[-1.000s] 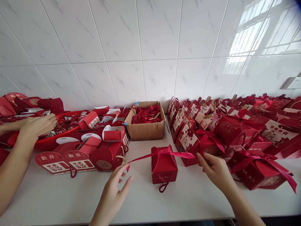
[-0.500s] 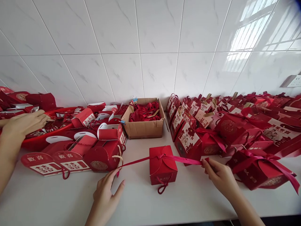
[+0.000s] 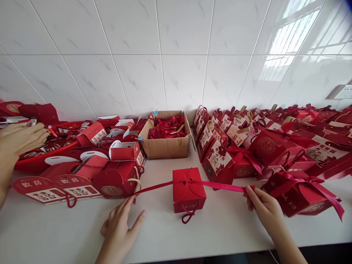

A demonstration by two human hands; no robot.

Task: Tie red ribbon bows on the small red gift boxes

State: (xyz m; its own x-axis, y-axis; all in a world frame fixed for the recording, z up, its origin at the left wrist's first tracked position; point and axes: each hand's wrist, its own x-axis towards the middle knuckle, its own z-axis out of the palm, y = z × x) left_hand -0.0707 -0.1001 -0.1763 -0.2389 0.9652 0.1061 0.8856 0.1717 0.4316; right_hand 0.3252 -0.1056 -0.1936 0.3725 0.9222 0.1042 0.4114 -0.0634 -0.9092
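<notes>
A small red gift box [image 3: 189, 200] stands on the white table in front of me, a twisted cord loop hanging from its front. Across its top runs a red ribbon [image 3: 224, 186], knotted at the middle and stretched out to both sides. The left end is caught at the fingertips of my left hand [image 3: 119, 225], whose thumb stands apart. Thumb and fingers of my right hand [image 3: 265, 211] pinch the other end, close to a finished box with a bow [image 3: 298, 194].
A cardboard carton [image 3: 166, 147] of ribbons stands by the tiled wall. Open red boxes [image 3: 115, 179] lie at left, near a red basin [image 3: 41, 163] where another person's hand [image 3: 24, 137] reaches. Filled gift boxes [image 3: 218, 157] crowd the right side.
My right hand has drawn slightly outward, and the ribbon's knot looks smaller and tighter. The other person's hand has shifted left in view, while the camera has turned slightly.
</notes>
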